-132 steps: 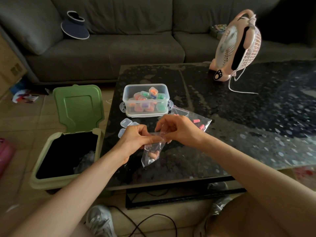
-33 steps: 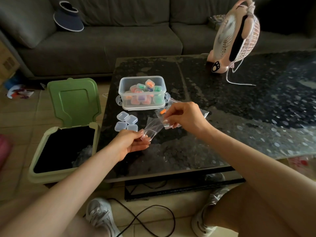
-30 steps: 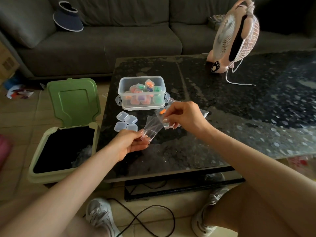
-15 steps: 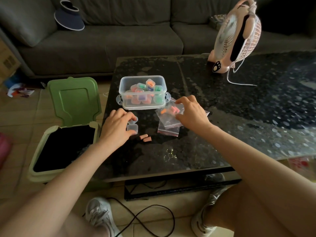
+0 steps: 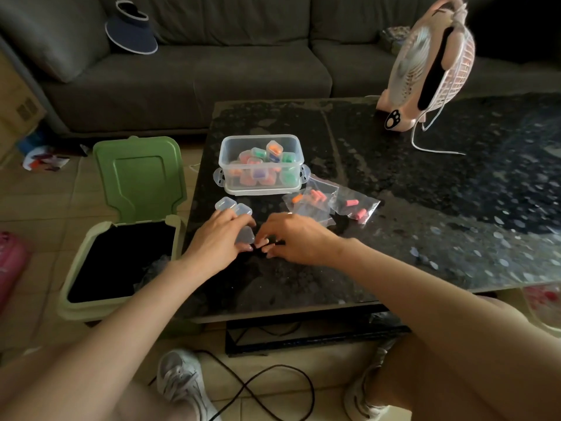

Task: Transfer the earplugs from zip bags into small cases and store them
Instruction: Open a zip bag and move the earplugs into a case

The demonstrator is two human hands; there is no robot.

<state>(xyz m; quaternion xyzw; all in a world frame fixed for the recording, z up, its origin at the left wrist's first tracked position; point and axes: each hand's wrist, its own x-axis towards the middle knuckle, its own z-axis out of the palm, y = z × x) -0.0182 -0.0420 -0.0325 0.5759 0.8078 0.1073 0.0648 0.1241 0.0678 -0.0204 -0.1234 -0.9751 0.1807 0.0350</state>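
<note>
Down at the floor, a black cable (image 5: pixel 273 381) is looping across pale tiles beside a white shoe (image 5: pixel 179 381). Up on the tabletop (image 5: pixel 425 226), glossy, dark and speckled, both hands are working close together near the front edge. The left hand (image 5: pixel 217 240) is lying palm-down, its fingers curling round a small clear plastic case (image 5: pixel 245 235) and gripping it between thumb and fingertips. The right hand (image 5: pixel 296 238) is arching just beside it, fingers bent with their tips pointing down at the tabletop. Whether they are pinching anything, I cannot tell.

Just beyond the left hand, two spare cases (image 5: pixel 226 204), square with rounded corners, are sitting side by side. To the right, thin crinkly zip bags (image 5: pixel 315 209) are lying flat, and pink and orange earplugs (image 5: pixel 318 195), stubby foam cylinders, are showing through them.

Behind those, a clear rectangular box (image 5: pixel 226 177) with side clips is standing open, holding filled cases (image 5: pixel 274 147) showing orange, green, pink and purple. Off the tabletop to the left, a green bin (image 5: pixel 76 281) is gaping, its lid (image 5: pixel 139 177) standing upright and its inside dark.

Further back, a pink wire-caged fan (image 5: pixel 431 62) is tilting at the far edge, its white cord trailing. A grey fabric sofa (image 5: pixel 197 77) is filling the background, a navy visor (image 5: pixel 132 31) resting on its seat.
</note>
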